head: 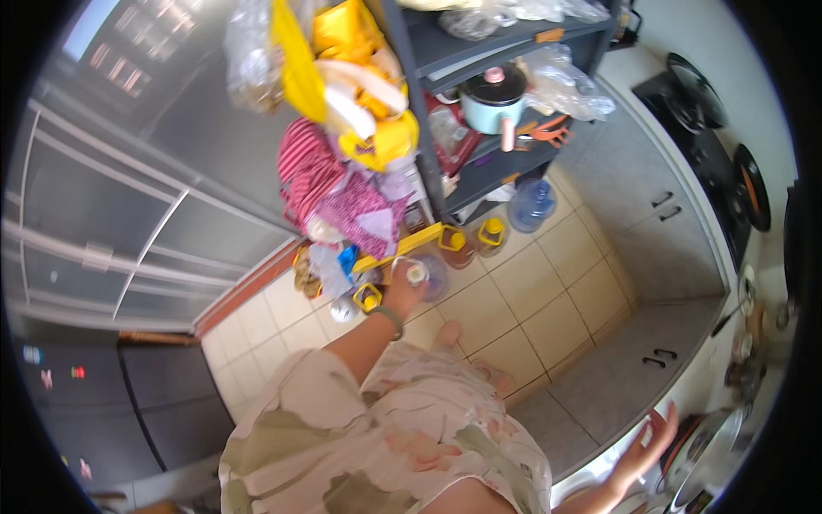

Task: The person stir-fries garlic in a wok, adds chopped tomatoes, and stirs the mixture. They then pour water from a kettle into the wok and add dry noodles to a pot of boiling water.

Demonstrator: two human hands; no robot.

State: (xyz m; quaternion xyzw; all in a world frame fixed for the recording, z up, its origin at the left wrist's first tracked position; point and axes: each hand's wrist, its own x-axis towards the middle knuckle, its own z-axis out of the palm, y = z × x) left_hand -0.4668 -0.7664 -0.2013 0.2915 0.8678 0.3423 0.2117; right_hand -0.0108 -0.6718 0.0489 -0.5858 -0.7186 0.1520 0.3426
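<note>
My left hand (406, 283), with a band on its wrist, reaches low over the tiled floor. Its fingers are at the neck of a clear plastic water jug (434, 280) with a pale round cap (416, 275); how firmly they close round it is hard to tell. Beside the jug are oil bottles with yellow caps (453, 241) and a blue-tinted water jug (532, 207). My right hand (648, 443) is raised at the counter's edge at the lower right, fingers apart and holding nothing, near a pan with a glass lid (703, 459).
A dark shelf rack (449, 48) holds a light-blue saucepan (493, 106) and plastic bags. Cloths (347, 199) and a yellow bag (379, 138) hang at its side. Grey cabinets (636, 193) and a black gas hob (706, 173) stand right; a dark refrigerator (83, 411) is lower left.
</note>
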